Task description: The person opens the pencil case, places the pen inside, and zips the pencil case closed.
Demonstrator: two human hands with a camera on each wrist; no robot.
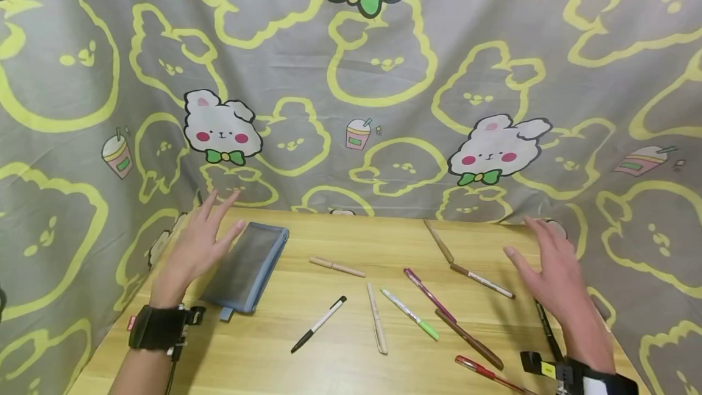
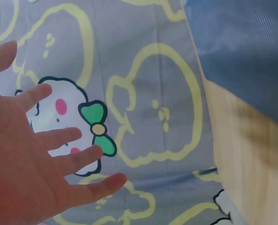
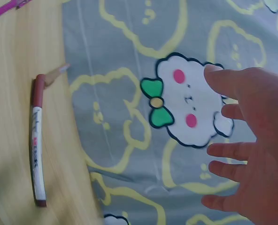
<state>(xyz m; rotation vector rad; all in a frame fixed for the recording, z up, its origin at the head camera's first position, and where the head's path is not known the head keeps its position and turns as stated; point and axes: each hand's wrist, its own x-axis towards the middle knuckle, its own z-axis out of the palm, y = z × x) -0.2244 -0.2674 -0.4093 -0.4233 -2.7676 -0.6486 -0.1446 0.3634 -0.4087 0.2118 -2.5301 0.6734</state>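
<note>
My left hand (image 1: 196, 249) hovers over the table's left side with its fingers spread and nothing in it. Just right of it lies a blue-grey mesh pencil pouch (image 1: 241, 270), its zipper along the right edge. At the right, my right hand (image 1: 556, 267) is also raised, fingers extended and holding nothing. The nearest pen to it is a white marker with a brown cap (image 1: 482, 280). A black pen (image 1: 545, 328) lies below that hand, partly hidden by the forearm. In the left wrist view, the fingers (image 2: 82, 164) of the left hand are splayed.
Several pens lie scattered mid-table: a white-and-black pen (image 1: 319, 324), beige pens (image 1: 337, 267), a green-capped pen (image 1: 410, 314), a purple pen (image 1: 430, 295), a brown pen (image 1: 469, 339) and a red pen (image 1: 488, 372). A grey patterned curtain (image 1: 307, 66) surrounds the wooden table (image 1: 263, 358).
</note>
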